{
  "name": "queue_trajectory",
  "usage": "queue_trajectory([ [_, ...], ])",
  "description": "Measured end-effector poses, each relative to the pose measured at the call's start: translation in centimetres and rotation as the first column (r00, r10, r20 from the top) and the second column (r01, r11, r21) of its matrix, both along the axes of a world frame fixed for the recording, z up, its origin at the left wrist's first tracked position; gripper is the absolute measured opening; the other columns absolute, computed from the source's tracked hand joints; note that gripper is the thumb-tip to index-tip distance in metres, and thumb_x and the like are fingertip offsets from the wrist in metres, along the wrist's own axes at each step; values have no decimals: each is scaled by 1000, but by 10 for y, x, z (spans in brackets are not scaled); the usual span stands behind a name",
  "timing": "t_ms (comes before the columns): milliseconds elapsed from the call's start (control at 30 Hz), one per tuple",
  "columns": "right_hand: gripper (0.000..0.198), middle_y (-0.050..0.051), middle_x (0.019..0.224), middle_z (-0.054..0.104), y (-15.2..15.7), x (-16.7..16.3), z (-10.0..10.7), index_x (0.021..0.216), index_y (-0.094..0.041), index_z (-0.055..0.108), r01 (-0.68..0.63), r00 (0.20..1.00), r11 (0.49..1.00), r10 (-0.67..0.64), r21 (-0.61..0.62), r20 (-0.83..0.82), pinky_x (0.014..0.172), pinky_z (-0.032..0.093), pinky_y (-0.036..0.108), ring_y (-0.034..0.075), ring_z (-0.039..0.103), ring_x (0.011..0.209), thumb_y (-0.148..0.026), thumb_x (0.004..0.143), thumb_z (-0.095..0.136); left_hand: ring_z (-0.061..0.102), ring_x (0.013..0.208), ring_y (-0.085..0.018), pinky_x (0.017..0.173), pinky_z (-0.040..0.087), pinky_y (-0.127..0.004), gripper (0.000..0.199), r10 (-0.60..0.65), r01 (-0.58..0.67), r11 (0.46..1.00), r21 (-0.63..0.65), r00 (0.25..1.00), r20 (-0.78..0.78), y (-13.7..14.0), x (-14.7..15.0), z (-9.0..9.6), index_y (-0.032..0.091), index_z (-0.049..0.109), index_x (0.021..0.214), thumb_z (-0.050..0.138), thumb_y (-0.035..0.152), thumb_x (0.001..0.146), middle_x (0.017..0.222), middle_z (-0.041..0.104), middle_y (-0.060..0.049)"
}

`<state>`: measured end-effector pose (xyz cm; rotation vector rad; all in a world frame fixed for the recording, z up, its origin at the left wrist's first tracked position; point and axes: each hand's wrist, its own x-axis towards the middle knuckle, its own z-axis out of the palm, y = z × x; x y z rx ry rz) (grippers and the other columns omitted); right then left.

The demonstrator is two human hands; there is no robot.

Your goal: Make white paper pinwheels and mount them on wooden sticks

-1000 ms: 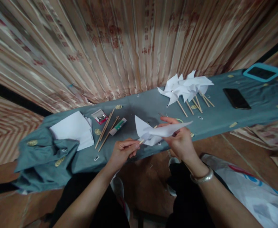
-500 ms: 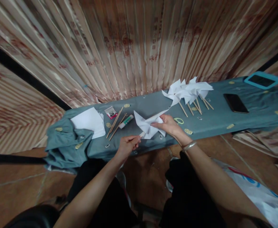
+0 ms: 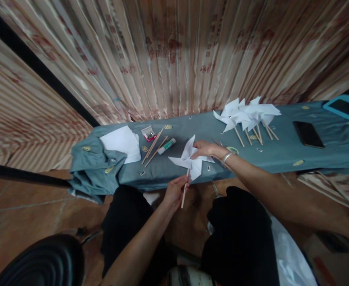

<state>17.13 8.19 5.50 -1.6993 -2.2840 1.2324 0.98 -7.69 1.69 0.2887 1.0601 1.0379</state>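
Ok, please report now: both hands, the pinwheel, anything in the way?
Left hand gripping wooden stick. Right hand at pinwheel, blades spread. Glue stick nearby, not blocking.

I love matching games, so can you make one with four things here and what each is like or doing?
Things:
1. left hand
2. phone
3. glue stick
4. paper stack

Clues:
A. green and white, beside the loose sticks
B. holding a pinwheel by its wooden handle
C. white, on the left part of the cloth
D. black, right of the pinwheel group

Pairs: 1-B, 2-D, 3-A, 4-C
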Motion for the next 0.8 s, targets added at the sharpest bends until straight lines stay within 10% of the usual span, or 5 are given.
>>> queue_trajectory([
  [800,46,3,105,75,9,-8,-4,104,-20,73,-177,971,984,180,-35,159,84,49,31,26,66,96,-24,60,81,48,49,-5,47,31,-19,43,42,-31,996,-87,991,124,-10,14,-27,8,72,73,91,33,43,61,59,0],
])
